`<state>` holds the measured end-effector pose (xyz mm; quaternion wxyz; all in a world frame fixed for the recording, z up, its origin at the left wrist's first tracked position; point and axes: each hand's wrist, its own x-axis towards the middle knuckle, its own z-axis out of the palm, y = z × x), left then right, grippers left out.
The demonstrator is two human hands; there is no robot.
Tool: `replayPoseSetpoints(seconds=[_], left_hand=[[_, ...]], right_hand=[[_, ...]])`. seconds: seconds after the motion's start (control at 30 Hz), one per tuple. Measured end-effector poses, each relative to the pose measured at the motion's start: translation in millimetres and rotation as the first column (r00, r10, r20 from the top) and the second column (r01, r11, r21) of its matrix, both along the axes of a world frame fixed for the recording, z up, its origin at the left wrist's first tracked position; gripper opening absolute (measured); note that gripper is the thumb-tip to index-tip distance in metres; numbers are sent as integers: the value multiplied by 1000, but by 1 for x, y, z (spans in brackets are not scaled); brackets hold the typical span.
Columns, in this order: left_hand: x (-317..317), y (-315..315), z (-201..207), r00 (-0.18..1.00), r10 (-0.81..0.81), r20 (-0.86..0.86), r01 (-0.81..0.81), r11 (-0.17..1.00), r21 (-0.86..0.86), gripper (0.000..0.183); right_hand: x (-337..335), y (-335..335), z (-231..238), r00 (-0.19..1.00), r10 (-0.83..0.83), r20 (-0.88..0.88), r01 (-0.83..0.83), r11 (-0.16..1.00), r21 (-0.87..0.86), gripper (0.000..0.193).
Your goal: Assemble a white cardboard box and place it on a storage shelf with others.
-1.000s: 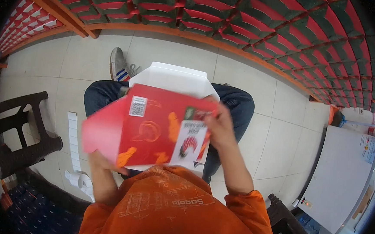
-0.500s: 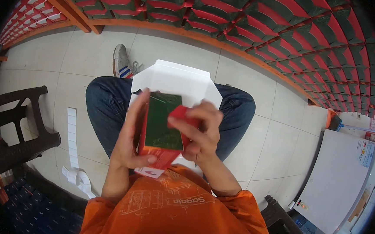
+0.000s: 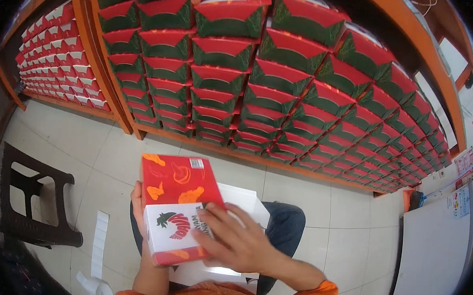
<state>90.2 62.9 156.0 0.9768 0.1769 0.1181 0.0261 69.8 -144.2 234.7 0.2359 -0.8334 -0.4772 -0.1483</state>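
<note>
A red cardboard box (image 3: 175,180) is held up in front of me, tilted, with orange drawings, a barcode and a white printed panel facing up. My left hand (image 3: 138,203) grips it along its left side, most of the fingers hidden behind it. Across the white panel lie the spread fingers of my right hand (image 3: 235,240), touching the box near its right edge. Beneath the box, a white unfolded card sheet (image 3: 244,198) rests across my lap, partly covered by the box and my right arm.
Ahead, an orange-framed shelf (image 3: 279,162) holds many stacked red-and-green boxes (image 3: 220,64); red-and-white boxes (image 3: 61,61) fill another at left. A dark plastic stool (image 3: 38,232) stands left. A white label strip (image 3: 99,242) lies on the tiled floor. A white cabinet-like appliance (image 3: 432,254) stands right.
The box has moved forward and left and turned, so its red and white faces show instead of the green one. My right hand now lies across the white panel. The view has tilted up toward the shelves.
</note>
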Motion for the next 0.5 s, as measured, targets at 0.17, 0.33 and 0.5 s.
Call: replayPoseSetpoints(seconds=[0.17, 0.33, 0.5], left_hand=[[0, -45, -10, 969, -227, 102, 123, 793, 597, 60], [-50, -147, -83, 887, -411, -212, 217, -34, 976, 93], [-91, -180, -126, 892, -436, -122, -50, -362, 931, 94]], right_hand=[[58, -18, 94, 813, -187, 552, 39, 962, 270, 42], [159, 3, 160, 572, -381, 726, 203, 924, 325, 63], [210, 22, 178, 468, -405, 786, 405, 888, 216, 67]])
